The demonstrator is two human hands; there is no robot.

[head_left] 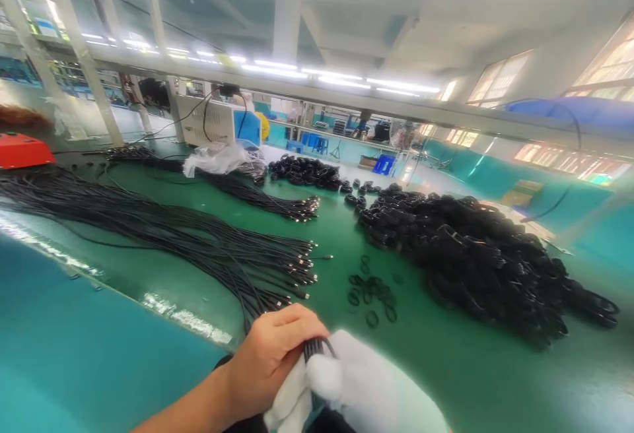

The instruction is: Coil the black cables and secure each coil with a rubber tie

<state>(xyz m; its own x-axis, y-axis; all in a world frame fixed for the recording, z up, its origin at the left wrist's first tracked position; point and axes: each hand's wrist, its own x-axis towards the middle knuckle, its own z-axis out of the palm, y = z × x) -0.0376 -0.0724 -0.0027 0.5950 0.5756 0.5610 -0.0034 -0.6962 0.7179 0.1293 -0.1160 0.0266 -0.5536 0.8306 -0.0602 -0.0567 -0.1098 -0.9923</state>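
Observation:
Close to the front of the green table, my bare left hand (pixel 277 350) is closed around a coiled black cable (pixel 313 348). My right hand (pixel 369 380), in a white glove, grips the same coil from the other side, its fingers wrapped round the strands. The lower part of the coil is hidden by the hands. Several small black rings (pixel 371 294) lie just beyond my hands. Long black cables (pixel 198 238) with metal plug ends stretch out to the left. A large heap of coiled black cables (pixel 460 255) lies to the right.
Behind the long cables lies a second cable bundle (pixel 257 197), beside a clear plastic bag (pixel 218 159). A white and blue machine (pixel 212 123) stands at the back, and a red device (pixel 24 150) at far left. A shelf rail (pixel 317 93) crosses above the table.

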